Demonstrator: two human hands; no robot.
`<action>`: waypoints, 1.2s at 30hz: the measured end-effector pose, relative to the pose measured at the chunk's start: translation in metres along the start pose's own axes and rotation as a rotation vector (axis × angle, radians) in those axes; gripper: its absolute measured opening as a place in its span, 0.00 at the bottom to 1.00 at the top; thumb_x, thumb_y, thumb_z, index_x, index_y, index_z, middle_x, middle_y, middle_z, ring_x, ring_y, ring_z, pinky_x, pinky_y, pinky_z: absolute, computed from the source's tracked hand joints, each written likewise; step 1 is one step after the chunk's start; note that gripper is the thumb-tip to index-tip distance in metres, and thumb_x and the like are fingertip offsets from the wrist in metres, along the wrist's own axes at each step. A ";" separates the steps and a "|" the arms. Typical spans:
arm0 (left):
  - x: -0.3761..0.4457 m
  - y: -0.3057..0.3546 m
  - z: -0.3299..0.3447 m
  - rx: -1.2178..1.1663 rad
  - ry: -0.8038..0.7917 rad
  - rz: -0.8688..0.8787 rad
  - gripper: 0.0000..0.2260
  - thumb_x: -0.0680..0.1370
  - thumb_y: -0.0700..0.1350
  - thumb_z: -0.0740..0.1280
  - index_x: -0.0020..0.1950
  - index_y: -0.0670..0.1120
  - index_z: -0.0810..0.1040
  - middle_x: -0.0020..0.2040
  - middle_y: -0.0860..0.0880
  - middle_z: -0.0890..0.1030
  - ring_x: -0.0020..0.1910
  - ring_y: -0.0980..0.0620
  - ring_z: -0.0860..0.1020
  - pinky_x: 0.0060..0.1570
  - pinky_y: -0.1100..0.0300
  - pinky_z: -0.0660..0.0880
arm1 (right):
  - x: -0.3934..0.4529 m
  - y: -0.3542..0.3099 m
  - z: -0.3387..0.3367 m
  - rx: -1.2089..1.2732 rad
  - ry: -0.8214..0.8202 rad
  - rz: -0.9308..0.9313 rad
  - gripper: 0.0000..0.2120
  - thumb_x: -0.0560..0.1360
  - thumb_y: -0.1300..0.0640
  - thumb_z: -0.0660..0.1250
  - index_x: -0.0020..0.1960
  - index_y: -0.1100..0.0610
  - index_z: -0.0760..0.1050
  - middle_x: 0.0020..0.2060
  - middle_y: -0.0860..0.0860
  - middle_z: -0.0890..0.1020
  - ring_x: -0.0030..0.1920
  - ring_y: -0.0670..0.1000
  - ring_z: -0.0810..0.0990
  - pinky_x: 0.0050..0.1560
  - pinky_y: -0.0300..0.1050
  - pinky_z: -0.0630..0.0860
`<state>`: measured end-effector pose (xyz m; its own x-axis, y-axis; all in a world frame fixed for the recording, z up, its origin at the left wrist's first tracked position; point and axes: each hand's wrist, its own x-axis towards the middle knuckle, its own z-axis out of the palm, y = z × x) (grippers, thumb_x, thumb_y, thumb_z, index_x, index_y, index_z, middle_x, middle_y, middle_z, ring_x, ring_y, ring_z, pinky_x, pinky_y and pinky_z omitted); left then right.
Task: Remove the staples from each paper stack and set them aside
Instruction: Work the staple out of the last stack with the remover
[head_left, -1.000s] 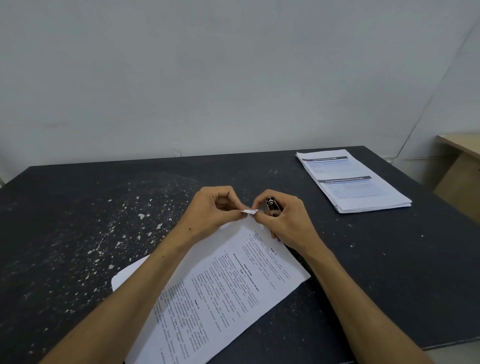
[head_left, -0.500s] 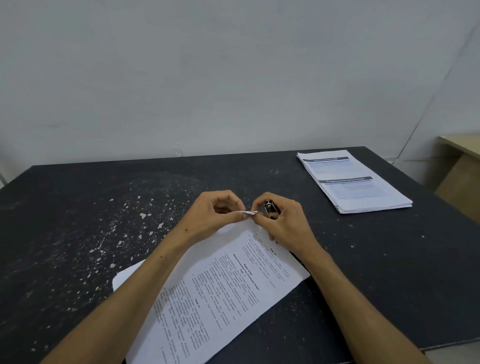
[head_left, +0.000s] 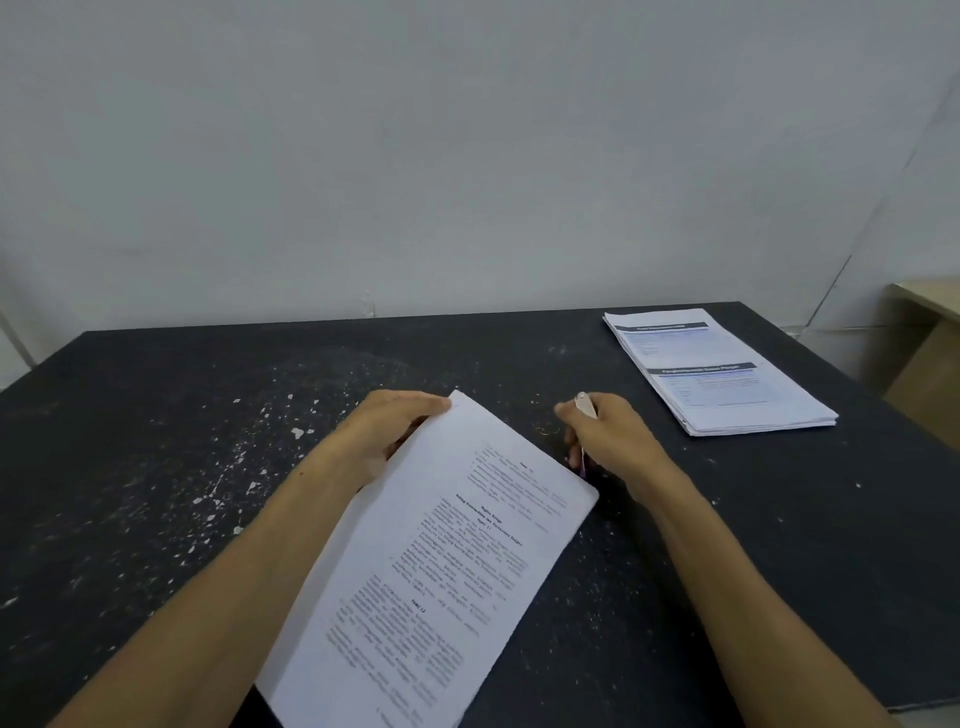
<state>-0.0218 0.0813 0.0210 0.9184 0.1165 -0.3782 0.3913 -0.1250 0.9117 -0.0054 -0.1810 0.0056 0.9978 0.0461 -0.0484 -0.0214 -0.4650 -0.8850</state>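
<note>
Hands now parting, no longer pinching at stack corner together. Left hand (head_left: 387, 434) gripping stack (head_left: 441, 561) at far corner, fingers curled under, lifting it; long axis running near-left to far-right. Right hand (head_left: 608, 441) closing round remover (head_left: 586, 405), tip pointing away. Small staple (head_left: 546, 431) lying on table (head_left: 156, 467) btwn hands. Second pile (head_left: 717, 371) sitting far right, well apart.

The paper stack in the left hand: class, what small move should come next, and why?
Probably carry the paper stack over to the pile at the table's far right. The left hand has it by the top corner, lifted, while the right hand has drawn away with the staple remover, and a small bent wire, likely the staple, lies between them.
</note>
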 end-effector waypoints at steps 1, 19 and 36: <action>0.001 0.000 -0.004 -0.030 -0.009 -0.038 0.07 0.77 0.49 0.75 0.53 0.48 0.87 0.47 0.46 0.88 0.49 0.42 0.87 0.51 0.47 0.84 | 0.003 0.002 -0.002 -0.016 -0.033 0.036 0.16 0.84 0.50 0.62 0.45 0.59 0.78 0.31 0.52 0.84 0.31 0.49 0.82 0.42 0.52 0.79; -0.006 -0.003 -0.025 -0.267 -0.026 -0.097 0.14 0.73 0.43 0.79 0.57 0.45 0.86 0.56 0.40 0.87 0.59 0.38 0.84 0.60 0.40 0.81 | 0.002 -0.018 0.004 -0.617 -0.074 -0.121 0.14 0.73 0.43 0.75 0.57 0.44 0.84 0.53 0.43 0.85 0.55 0.48 0.83 0.58 0.55 0.82; -0.035 0.075 -0.041 -0.566 0.061 0.124 0.11 0.77 0.41 0.74 0.35 0.45 0.79 0.29 0.50 0.81 0.29 0.51 0.80 0.37 0.55 0.79 | -0.029 -0.048 -0.003 0.253 -0.214 -0.200 0.22 0.76 0.43 0.74 0.66 0.52 0.77 0.55 0.47 0.88 0.55 0.48 0.87 0.64 0.55 0.79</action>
<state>-0.0265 0.1079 0.1094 0.9437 0.1935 -0.2683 0.1728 0.4032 0.8987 -0.0330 -0.1629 0.0514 0.9488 0.3092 0.0647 0.1304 -0.1970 -0.9717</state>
